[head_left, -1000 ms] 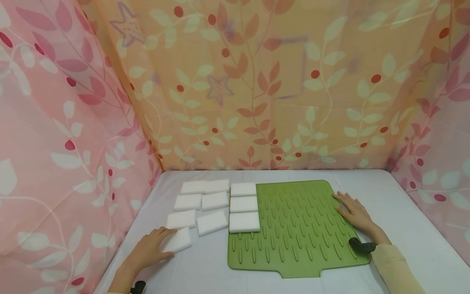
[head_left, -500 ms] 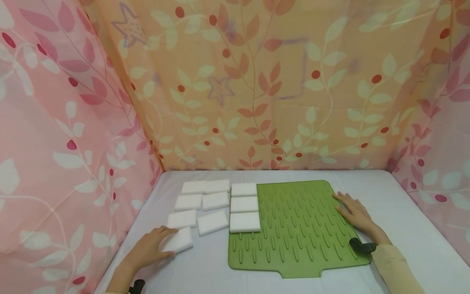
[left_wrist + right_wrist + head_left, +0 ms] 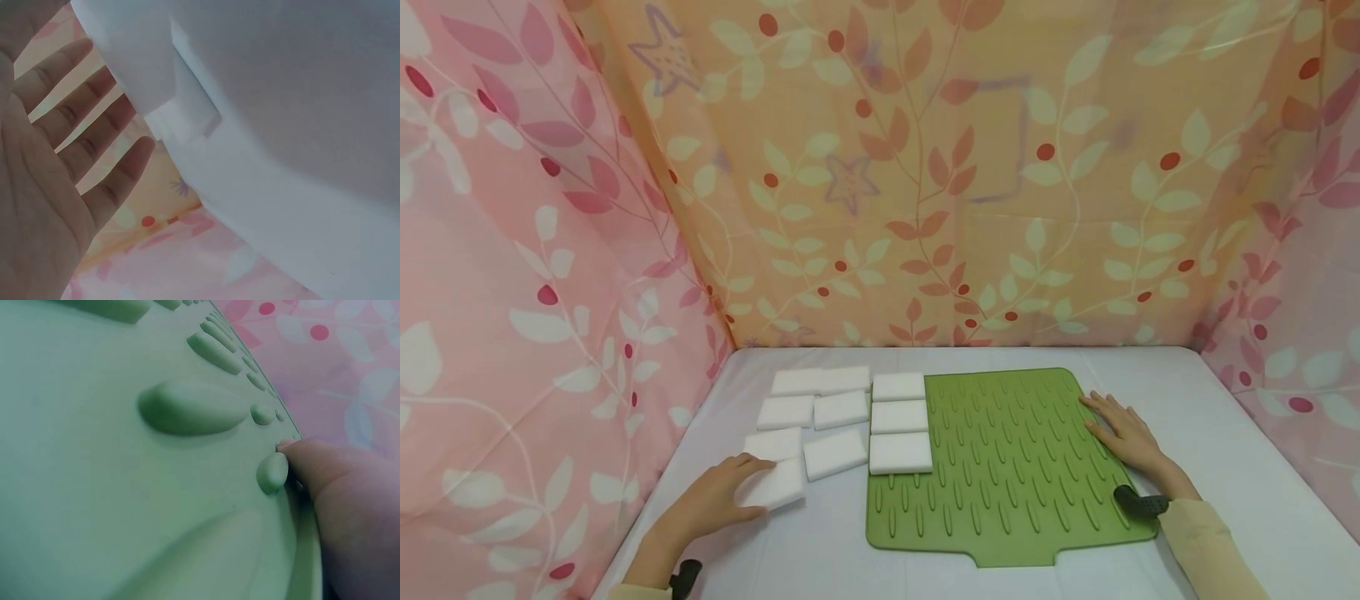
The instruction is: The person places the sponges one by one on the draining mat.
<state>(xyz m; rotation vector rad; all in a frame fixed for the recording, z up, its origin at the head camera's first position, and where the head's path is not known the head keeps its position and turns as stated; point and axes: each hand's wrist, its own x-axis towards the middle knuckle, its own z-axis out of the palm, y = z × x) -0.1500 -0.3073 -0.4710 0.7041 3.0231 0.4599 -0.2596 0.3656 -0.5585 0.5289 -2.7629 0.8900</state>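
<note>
At the left of the table, my left hand [image 3: 718,492] pinches a white sponge [image 3: 778,483] between thumb and fingers, its front edge tilted over a shadow. Behind it, the held sponge overlaps another white sponge [image 3: 772,443] in the head view. The left wrist view shows the fingers [image 3: 103,131] stretched toward white blocks. My right hand [image 3: 1126,437] rests on the right edge of a green ridged mat [image 3: 1007,458], fingers spread. In the right wrist view the thumb [image 3: 337,481] lies along the mat's rim. Three sponges [image 3: 899,452] line the mat's left edge in a column.
Several more white sponges [image 3: 835,454] lie in loose rows between the left hand and the mat. A white cloth [image 3: 820,550] covers the table. Patterned curtains [image 3: 887,208] enclose the back and both sides.
My left hand has shifted a little right and away from me, taking the sponge with it so that it now overlaps the one behind. The right hand stays in place.
</note>
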